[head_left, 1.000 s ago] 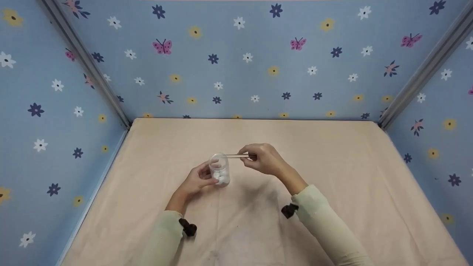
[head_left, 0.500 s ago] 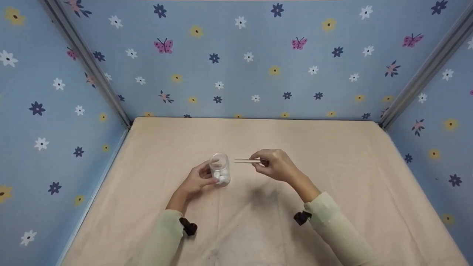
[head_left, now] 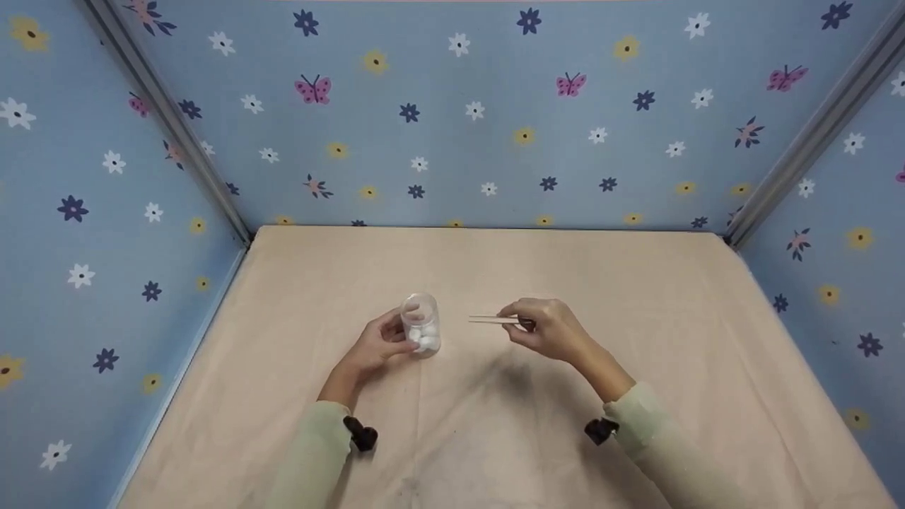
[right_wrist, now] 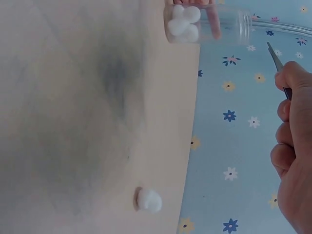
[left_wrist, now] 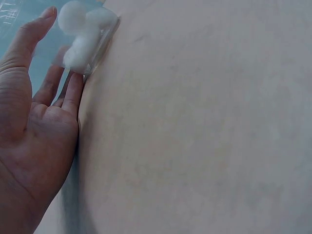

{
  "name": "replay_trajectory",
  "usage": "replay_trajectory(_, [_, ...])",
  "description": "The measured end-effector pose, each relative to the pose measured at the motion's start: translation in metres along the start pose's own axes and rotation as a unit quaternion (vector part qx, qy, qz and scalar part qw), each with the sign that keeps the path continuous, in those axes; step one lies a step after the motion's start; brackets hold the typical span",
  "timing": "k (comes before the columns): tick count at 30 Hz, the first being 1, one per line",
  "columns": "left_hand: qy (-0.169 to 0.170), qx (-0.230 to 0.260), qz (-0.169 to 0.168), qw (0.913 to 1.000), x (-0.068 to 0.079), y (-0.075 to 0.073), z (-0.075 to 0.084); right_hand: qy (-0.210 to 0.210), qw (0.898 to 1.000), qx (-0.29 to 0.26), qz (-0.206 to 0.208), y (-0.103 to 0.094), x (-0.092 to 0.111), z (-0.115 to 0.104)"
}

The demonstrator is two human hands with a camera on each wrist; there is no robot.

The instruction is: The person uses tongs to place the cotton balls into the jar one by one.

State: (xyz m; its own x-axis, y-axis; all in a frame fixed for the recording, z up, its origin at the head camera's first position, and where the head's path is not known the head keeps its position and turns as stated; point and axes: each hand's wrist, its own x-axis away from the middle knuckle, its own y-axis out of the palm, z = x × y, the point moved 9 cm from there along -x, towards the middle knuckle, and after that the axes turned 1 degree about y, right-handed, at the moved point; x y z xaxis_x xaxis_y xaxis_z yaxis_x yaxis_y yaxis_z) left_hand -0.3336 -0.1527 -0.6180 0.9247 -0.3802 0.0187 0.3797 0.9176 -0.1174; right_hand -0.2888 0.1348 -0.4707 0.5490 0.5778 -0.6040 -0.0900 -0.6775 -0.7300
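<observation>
My left hand (head_left: pixel 373 346) holds a clear plastic jar (head_left: pixel 433 315) upright on the table, thumb in front and fingers behind. White cotton balls (right_wrist: pixel 184 23) lie in its lower part, and its mouth is uncovered. To the right of the jar, my right hand (head_left: pixel 551 331) pinches a pair of slim metal tweezers (head_left: pixel 488 319) above the table. The tips point left toward the jar, apart from it, with nothing visible between them. A single cotton ball (right_wrist: pixel 149 201) lies on the table in the right wrist view; I cannot make it out in the head view.
A pale peach cloth (head_left: pixel 339 261) covers the table. Blue flowered panels (head_left: pixel 466 141) stand at the back and both sides, with grey metal posts (head_left: pixel 177 127) in the corners. Small black devices (head_left: pixel 362 433) sit at both sleeve cuffs.
My right hand has moved right and toward me, taking the tweezers from the jar's mouth into the space beside it. The left hand and jar have stayed put.
</observation>
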Motion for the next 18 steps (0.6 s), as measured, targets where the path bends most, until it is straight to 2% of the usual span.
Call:
replay_trajectory(12, [0.008,-0.009,-0.001,0.9999,-0.001,0.001,0.001,0.032,0.999,0.036,-0.002,-0.019,0.026,0.024])
replay_trajectory(18, [-0.002,-0.005,-0.003,1.0,0.0,0.001,0.001,0.044,0.998,0.052,0.009,-0.029,0.044,0.039])
